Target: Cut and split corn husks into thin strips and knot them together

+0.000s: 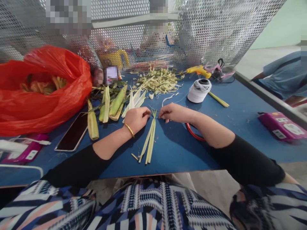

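A small bundle of folded corn husk strips lies on the blue table, gathered at its top and fanned out toward me. My left hand is closed in a pinch just left of the gathered top. On the other side, my right hand pinches too, a little apart from the bundle. A fine thread, hard to make out, appears to cross the gathered top between my fingertips. A spool of white thread stands upright beyond my right forearm. Pale husk pieces lie just behind my left hand.
Corn husks and a phone lie left, near a red plastic bag. Husk scraps are heaped at the back, beside a yellow glue gun. A red ring sits under my right forearm; a purple pack lies right.
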`<state>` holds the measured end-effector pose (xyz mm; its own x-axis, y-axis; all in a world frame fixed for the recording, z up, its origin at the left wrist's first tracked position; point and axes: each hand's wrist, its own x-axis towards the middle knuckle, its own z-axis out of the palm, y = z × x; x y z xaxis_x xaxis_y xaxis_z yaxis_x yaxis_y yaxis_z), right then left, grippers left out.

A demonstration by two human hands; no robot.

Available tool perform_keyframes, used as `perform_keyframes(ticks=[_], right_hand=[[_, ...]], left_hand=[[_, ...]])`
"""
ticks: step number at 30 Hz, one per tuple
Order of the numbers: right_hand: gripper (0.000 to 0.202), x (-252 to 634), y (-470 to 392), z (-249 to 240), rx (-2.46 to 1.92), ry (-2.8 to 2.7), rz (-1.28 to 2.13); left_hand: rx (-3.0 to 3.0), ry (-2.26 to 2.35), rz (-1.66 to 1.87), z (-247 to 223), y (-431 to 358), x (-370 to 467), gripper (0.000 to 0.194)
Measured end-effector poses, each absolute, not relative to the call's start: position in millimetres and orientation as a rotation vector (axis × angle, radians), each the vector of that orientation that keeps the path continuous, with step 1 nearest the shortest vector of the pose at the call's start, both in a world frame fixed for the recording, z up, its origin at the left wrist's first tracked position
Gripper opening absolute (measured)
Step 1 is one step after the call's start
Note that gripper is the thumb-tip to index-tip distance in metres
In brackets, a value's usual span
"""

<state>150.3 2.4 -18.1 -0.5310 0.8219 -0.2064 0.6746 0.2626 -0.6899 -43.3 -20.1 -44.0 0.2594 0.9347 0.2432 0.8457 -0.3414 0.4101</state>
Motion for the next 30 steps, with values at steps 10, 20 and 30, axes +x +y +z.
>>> perform_keyframes(ticks=[10,20,30], right_hand=[[0.011,150,2,-25,-1.527,-2.263,0.99],[0.014,135,-3,-41,-1.069,-1.851,1.245],[0.012,141,0,-46,-1.085,-2.067,1.206]], left_hand=[[2.498,1.617,0.425,-35,-17,-50,0.02],[2.447,1.73,0.382,-41,-14,-48,0.021],[1.955,1.48,0.884,-45,-9,-47,0.016]])
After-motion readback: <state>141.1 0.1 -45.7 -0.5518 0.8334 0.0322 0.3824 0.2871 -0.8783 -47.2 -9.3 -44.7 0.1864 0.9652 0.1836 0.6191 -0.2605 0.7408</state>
